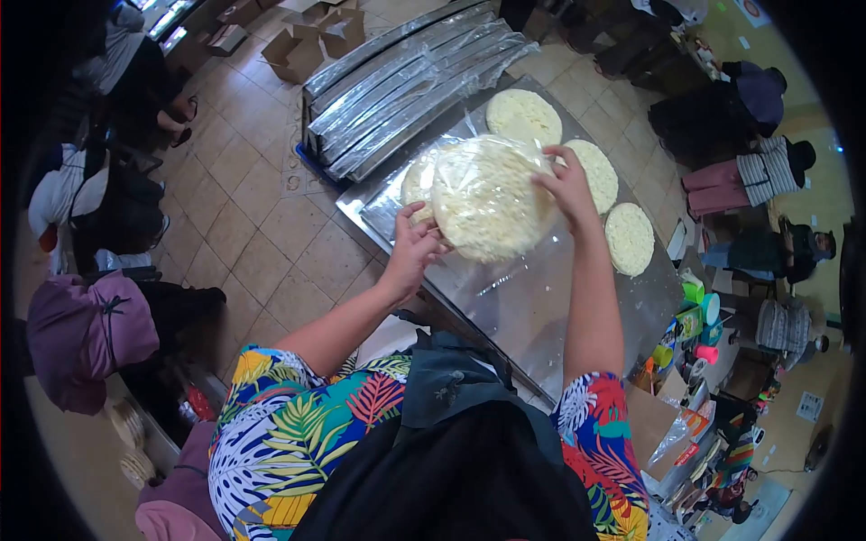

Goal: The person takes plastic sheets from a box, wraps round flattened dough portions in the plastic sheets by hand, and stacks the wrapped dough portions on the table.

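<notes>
Above a metal table (532,316), a round pale disc (492,194) with a crumbly surface is held up in clear plastic film. My left hand (415,248) grips the film and the disc's edge at the left, fingers bent. On the right side, my right hand (568,185) pinches the film near the disc's upper right edge. Another pale disc (418,185) lies partly hidden behind the held one. More round discs rest on the table beyond and to the right: one at the top (523,117), one beside my right hand (597,178), and one lower right (630,239).
Plastic-covered metal trays (406,86) are stacked at the table's far left. An open cardboard box (302,54) stands on the tiled floor. Colourful cups (706,353) and packets crowd the table's right end. Several people are on both sides, one in a purple top (90,329) at left.
</notes>
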Demonstrator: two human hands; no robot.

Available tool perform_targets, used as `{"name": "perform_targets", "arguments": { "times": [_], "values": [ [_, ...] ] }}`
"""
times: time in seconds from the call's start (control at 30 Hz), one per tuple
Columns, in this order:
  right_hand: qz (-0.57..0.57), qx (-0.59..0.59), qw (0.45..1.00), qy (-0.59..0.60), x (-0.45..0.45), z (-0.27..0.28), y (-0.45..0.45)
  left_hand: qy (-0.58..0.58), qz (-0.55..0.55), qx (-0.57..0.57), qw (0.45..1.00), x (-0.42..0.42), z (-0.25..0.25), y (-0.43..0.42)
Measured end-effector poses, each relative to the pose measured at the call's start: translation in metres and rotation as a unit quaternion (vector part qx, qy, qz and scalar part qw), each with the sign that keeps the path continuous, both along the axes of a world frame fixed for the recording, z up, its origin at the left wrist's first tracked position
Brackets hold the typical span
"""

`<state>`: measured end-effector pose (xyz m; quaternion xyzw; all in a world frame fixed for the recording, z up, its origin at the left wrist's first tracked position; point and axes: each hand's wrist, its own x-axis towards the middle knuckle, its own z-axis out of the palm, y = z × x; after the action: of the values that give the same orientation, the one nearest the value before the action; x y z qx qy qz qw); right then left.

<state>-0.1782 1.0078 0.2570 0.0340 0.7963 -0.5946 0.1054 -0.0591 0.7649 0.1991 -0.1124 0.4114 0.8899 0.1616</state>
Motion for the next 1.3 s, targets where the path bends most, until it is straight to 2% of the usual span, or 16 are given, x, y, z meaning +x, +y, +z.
{"name": "perform_targets", "arguments": {
  "times": [0.17, 0.2, 0.27, 0.33, 0.4, 0.47, 0.53, 0.6, 0.77, 0.83, 0.87, 1.0, 1.1, 1.2, 1.23, 1.3],
  "values": [
    [0.062, 0.075, 0.995, -0.037, -0.044, -0.063, -0.045, -0.076, 0.079, -0.102, 0.989, 0.000, -0.027, -0.016],
    [0.057, 0.215, 0.971, 0.090, -0.041, -0.071, -0.050, -0.076, 0.081, -0.101, 0.989, 0.003, -0.036, -0.017],
    [0.055, 0.349, 0.911, 0.215, -0.034, -0.075, -0.062, 0.156, 0.156, -0.438, 0.871, 0.005, -0.064, -0.015],
    [0.011, 0.352, 0.874, 0.334, -0.019, -0.072, -0.077, 0.233, 0.154, -0.463, 0.841, -0.002, -0.039, -0.017],
    [0.038, 0.357, 0.876, 0.321, -0.006, -0.075, -0.092, 0.377, 0.059, -0.582, 0.718, -0.022, -0.032, -0.010],
    [0.081, 0.444, 0.829, 0.331, 0.000, -0.089, -0.101, 0.386, 0.034, -0.599, 0.700, -0.039, -0.051, 0.001],
    [0.098, 0.457, 0.837, 0.283, -0.001, -0.110, -0.098, 0.353, 0.019, -0.718, 0.599, -0.051, -0.061, 0.009],
    [0.102, 0.448, 0.858, 0.229, -0.001, -0.121, -0.094, 0.313, -0.026, -0.750, 0.582, -0.050, -0.064, 0.006],
    [-0.015, 0.376, 0.898, 0.230, 0.034, -0.080, -0.048, 0.225, 0.077, -0.725, 0.646, -0.051, -0.075, -0.024],
    [-0.069, 0.360, 0.911, 0.190, 0.070, -0.080, -0.005, 0.198, 0.080, -0.776, 0.593, -0.053, -0.086, -0.038],
    [-0.095, 0.346, 0.922, 0.144, 0.079, -0.093, 0.009, 0.282, 0.117, -0.734, 0.607, -0.067, -0.101, -0.052],
    [-0.287, 0.223, 0.924, 0.119, 0.200, -0.076, 0.131, 0.345, 0.113, -0.694, 0.622, -0.054, -0.025, 0.010],
    [-0.470, 0.316, 0.789, 0.237, 0.291, -0.056, 0.219, 0.432, 0.115, -0.618, 0.647, -0.062, -0.016, 0.065],
    [-0.672, 0.162, 0.686, 0.229, 0.397, 0.002, 0.296, 0.517, 0.076, -0.523, 0.674, -0.049, 0.012, 0.133],
    [-0.675, 0.319, 0.597, 0.292, 0.431, -0.007, 0.343, 0.529, 0.071, -0.534, 0.655, -0.042, 0.017, 0.156],
    [-0.729, 0.308, 0.564, 0.236, 0.483, 0.011, 0.380, 0.533, 0.020, -0.494, 0.687, -0.022, 0.031, 0.201]
  ]
}}
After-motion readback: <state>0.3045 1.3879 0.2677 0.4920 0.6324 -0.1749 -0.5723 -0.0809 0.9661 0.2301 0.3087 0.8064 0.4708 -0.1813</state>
